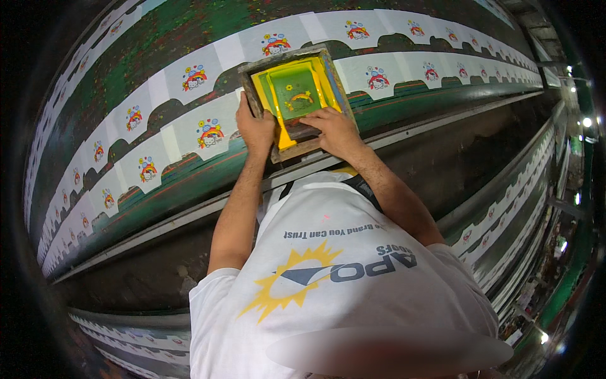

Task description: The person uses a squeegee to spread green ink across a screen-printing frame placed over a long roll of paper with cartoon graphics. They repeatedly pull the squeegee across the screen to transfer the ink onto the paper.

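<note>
Frame [297, 151] lies over the table [170, 41] near its rail [410, 133], white pieces [208, 131] close on both sides. Left hand [257, 131] clasps its left edge; right hand's [338, 132] fingers bend over its lower part, grip unclear.

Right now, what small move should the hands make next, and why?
Probably brace the frame with the left hand: it grips the left side, the right hand reaches in near the right corner, and wet-looking yellow ink lies within, so slipping could smear it.
</note>
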`<state>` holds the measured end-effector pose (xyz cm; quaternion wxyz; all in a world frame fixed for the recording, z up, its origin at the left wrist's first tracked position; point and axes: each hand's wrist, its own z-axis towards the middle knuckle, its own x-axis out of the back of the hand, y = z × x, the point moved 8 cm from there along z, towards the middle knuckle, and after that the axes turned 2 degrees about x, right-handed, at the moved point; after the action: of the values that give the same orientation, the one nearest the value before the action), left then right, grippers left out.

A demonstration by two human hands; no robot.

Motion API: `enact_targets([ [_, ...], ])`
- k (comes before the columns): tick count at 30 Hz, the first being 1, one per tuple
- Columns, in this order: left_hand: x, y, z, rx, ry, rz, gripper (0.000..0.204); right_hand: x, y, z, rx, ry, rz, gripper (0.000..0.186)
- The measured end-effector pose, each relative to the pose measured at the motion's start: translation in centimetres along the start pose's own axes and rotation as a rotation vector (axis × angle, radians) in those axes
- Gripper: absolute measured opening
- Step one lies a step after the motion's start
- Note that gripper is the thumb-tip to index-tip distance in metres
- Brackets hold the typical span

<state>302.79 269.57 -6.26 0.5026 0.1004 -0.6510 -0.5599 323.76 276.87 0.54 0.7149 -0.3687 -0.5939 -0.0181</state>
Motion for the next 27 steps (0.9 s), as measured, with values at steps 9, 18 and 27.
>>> enact_targets([
  [9,-0.1,-1.3,0.1,0.06,0.017,0.054,0.077,0.2,0.7,1.4,0.171,-0.083,0.004,0.054],
  [18,-1.1,4.3,-1.2,-0.072,0.078,-0.047,0.074,3.0,3.4,-0.5,0.141,0.0,0.08,0.055],
  [27,-15.3,13.6,-4.2,-0.125,0.079,-0.173,0.076,11.3,16.7,-6.8,-0.001,0.099,0.022,0.053],
])
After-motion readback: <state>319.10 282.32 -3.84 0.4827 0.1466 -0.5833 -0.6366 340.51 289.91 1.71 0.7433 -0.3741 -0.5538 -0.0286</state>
